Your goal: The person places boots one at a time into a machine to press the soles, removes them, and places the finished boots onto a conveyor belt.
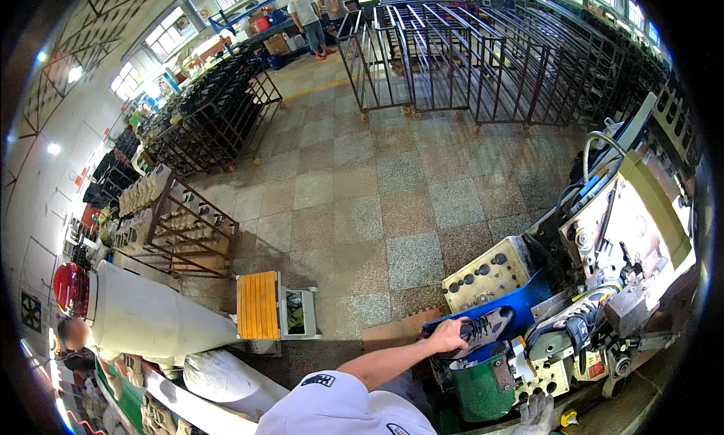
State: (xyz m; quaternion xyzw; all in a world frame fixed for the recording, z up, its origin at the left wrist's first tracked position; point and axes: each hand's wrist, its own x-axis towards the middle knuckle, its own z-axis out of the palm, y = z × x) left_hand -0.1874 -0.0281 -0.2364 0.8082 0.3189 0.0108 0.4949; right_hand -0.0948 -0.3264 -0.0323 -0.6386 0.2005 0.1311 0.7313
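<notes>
My bare left hand [449,336] reaches out to the right and grips one end of a grey and black sports shoe [489,326]. That shoe rests in a blue tray [534,290] beside the machine. My right hand [536,415], in a grey glove, is low at the bottom edge with its fingers stretched out, close to the machine's front. It appears to hold nothing. A second grey and black shoe [577,323] sits in the machine [641,231], among its metal parts. A green rounded housing [481,390] stands just below the tray.
A cream control panel with black knobs [486,275] adjoins the tray. To the left are a slatted wooden stool [258,305] and a large white duct [162,310]. Metal racks [460,65] stand across the tiled floor. Two people [305,19] stand far off; another is at the left edge.
</notes>
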